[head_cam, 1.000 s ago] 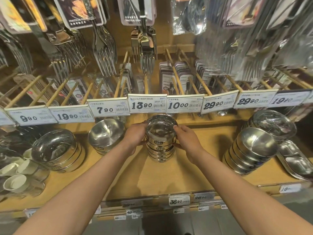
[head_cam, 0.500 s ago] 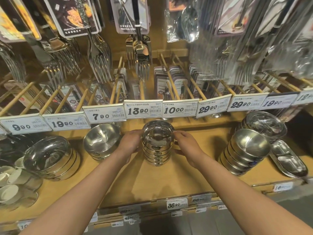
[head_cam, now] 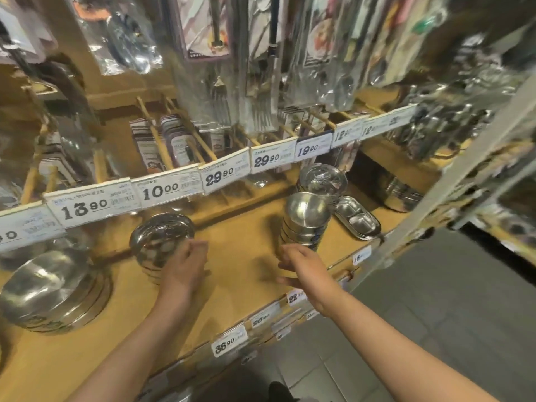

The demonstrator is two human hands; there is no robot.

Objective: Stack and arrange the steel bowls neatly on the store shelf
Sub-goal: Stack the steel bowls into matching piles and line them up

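Loose-curled left hand (head_cam: 185, 268) beside round steel bowls (head_cam: 161, 242)

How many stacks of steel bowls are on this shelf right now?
4: a large stack at far left, one by the left hand, one ahead of the right hand, one behind it. More may be hidden.

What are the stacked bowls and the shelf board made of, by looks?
Stacked bowls: likely polished stainless steel; mirror-bright, reflecting the lights. Shelf board: looks like wood or wood-look laminate; matte tan, dull surface. Which of the two, blur leaves open.
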